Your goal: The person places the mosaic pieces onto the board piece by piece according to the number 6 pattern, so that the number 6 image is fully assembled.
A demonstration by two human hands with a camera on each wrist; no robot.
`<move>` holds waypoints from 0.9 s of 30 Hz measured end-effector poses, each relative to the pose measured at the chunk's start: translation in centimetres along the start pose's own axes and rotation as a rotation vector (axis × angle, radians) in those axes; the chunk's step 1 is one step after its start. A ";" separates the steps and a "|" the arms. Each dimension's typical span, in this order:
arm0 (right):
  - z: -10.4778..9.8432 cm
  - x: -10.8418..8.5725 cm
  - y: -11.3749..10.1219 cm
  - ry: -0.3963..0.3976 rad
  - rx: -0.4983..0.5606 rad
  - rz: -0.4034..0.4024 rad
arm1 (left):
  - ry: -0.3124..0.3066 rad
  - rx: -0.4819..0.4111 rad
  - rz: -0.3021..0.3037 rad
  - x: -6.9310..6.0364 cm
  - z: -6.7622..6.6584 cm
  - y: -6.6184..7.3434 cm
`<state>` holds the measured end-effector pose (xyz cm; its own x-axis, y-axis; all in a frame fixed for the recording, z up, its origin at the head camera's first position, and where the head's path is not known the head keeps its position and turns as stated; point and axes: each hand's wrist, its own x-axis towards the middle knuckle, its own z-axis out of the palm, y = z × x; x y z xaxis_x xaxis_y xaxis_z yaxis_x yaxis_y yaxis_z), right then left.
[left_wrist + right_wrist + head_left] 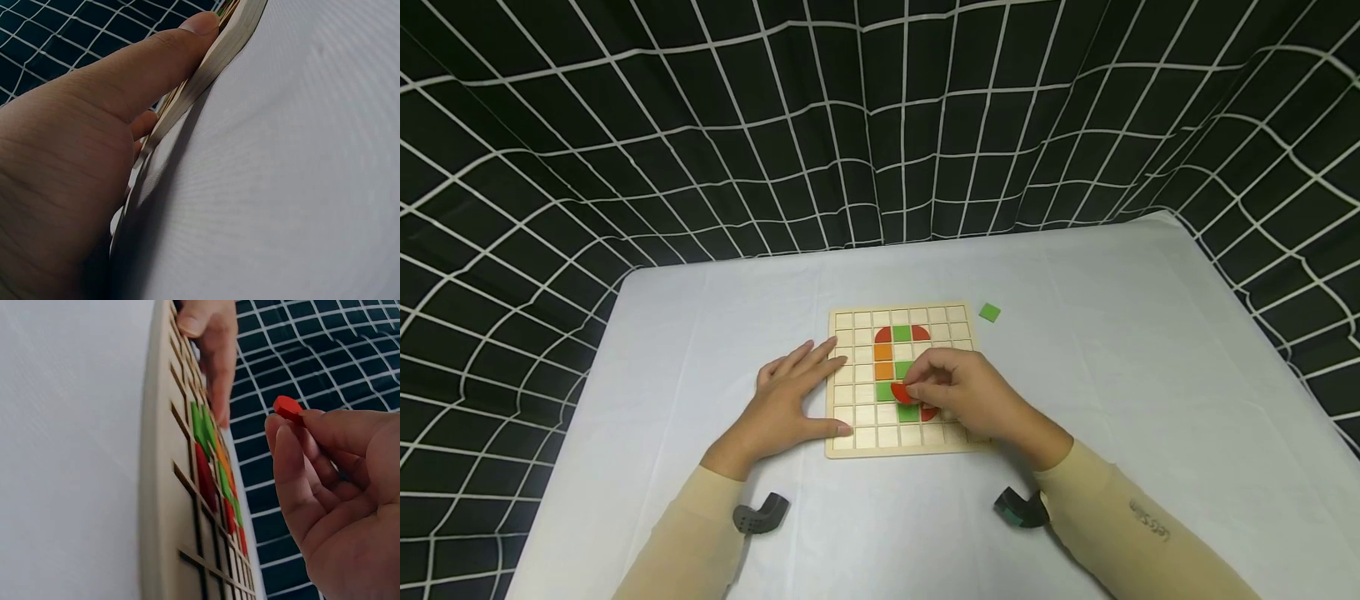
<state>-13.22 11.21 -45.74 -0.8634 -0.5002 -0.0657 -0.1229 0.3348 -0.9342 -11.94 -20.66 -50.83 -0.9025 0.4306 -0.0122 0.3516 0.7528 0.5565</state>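
A pale wooden grid board (865, 437) lies on the table, with several red, green and orange tiles set in its squares. Over the middle of the board, my right hand (966, 387) pinches a red rounded tile (902, 393) between thumb and fingertips. The right wrist view shows this red tile (287, 407) held up off the board's surface. My left hand (786, 412) rests at the board's left edge, fingers spread and thumb (203, 24) on the rim. Two orange tiles (883, 361) sit one above the other in the board; the right hand covers part of the squares near it.
A loose green square tile (989, 312) lies on the white tablecloth (1112, 350) beyond the board's upper right corner. Black curtains with a white grid (865, 125) surround the table's back and sides. Dark wrist devices (762, 513) sit at both forearms.
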 end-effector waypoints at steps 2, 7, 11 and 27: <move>0.4 0.0 0.1 -0.012 -0.010 -0.010 | 0.001 0.001 0.001 0.0 0.1 -0.1; 1.2 0.2 0.3 -0.016 -0.051 -0.043 | 0.005 0.004 0.011 0.0 0.1 -0.2; 1.9 0.3 0.4 -0.014 -0.093 -0.073 | 0.010 0.002 0.014 0.0 0.1 -0.2; 3.2 0.7 0.5 0.010 -0.245 -0.078 | 0.007 -0.004 0.015 0.0 -0.1 0.1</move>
<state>-12.28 8.50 -47.42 -0.8516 -0.5241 0.0076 -0.3027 0.4799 -0.8235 -11.95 -20.63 -50.70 -0.8988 0.4383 0.0018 0.3641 0.7443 0.5599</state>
